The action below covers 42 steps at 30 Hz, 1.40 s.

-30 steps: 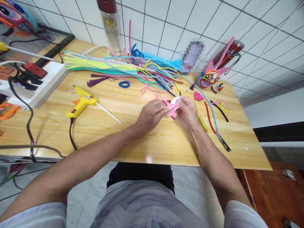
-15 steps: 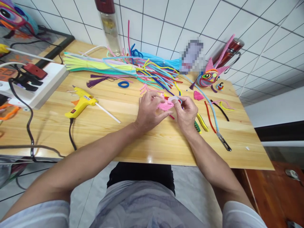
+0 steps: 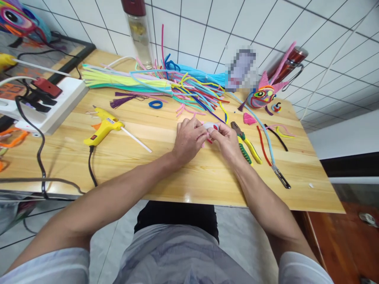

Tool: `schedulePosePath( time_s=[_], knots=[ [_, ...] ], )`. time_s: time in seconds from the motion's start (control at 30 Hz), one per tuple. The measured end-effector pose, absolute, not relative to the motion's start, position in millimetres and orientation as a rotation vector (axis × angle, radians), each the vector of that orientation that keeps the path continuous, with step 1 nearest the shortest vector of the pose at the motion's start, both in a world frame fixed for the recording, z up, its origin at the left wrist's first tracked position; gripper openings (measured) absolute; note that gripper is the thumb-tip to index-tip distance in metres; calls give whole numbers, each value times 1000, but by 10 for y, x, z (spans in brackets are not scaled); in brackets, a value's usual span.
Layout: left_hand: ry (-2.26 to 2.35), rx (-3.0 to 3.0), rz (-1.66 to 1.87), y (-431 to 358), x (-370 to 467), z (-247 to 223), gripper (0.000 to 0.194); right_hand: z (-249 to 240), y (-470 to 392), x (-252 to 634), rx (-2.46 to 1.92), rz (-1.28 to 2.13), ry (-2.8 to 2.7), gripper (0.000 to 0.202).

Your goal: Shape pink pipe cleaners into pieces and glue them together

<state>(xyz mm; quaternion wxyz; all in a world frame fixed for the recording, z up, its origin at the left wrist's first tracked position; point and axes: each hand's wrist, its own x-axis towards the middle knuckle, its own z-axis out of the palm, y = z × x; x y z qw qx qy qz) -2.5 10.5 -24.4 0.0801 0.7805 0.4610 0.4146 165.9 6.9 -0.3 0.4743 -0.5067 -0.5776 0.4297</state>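
Head view showed us both hands meeting at mid-table: our left hand [image 3: 189, 140] and right hand [image 3: 226, 142] pinched a small fuzzy pink-and-white pipe-cleaner piece [image 3: 211, 127] between curled fingertips, just above the glossy pale wooden table [image 3: 166, 173]. Just beside the right hand lay pliers [image 3: 245, 142] with yellow-green handles. A yellow plastic glue gun [image 3: 102, 128] rested well apart to the left, and a heap of soft coloured pipe cleaners [image 3: 177, 88] spread behind.

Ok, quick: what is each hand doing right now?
Left hand: closed, pinching the small pink and white craft piece.
Right hand: closed on the same craft piece.
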Motion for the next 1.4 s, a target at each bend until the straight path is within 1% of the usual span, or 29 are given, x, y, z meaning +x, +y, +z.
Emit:
schedulePosePath(
  time_s=[0.1,0.23,0.33,0.47,0.53,0.7,0.8,0.87,1.03,1.23,1.4],
  knots=[
    [1279,2340,1255,114,-28,-273,26,-25,112,1679,-1203,1176,-1289,30],
    [1185,2322,1342,131,-34,-308,30,-46,132,1687,-1199,1174,-1236,32],
    [1104,2307,1391,133,-52,-305,32,-49,132,1691,-1163,1170,-1232,38],
    [1029,2313,1358,114,-64,-276,30,-52,142,1722,-1118,1235,-1233,46],
    [1062,2312,1321,105,-55,-269,28,-60,145,1743,-1143,1150,-1273,47],
    [1261,2261,1240,112,-24,-268,26,-65,97,1711,-1256,758,-1433,44],
    [1302,2272,1208,113,-15,-251,25,-46,60,1658,-1296,642,-1489,43],
    [1284,2283,1193,110,-11,-232,26,-30,56,1648,-1304,631,-1507,42],
    [1135,2327,1230,109,-38,-197,31,-29,120,1715,-1219,872,-1435,43],
    [1014,2353,1227,119,-106,-200,30,-49,194,1733,-1164,1155,-1286,53],
    [908,2357,1245,123,-128,-187,33,-31,212,1735,-1149,1265,-1236,52]
  ],
)
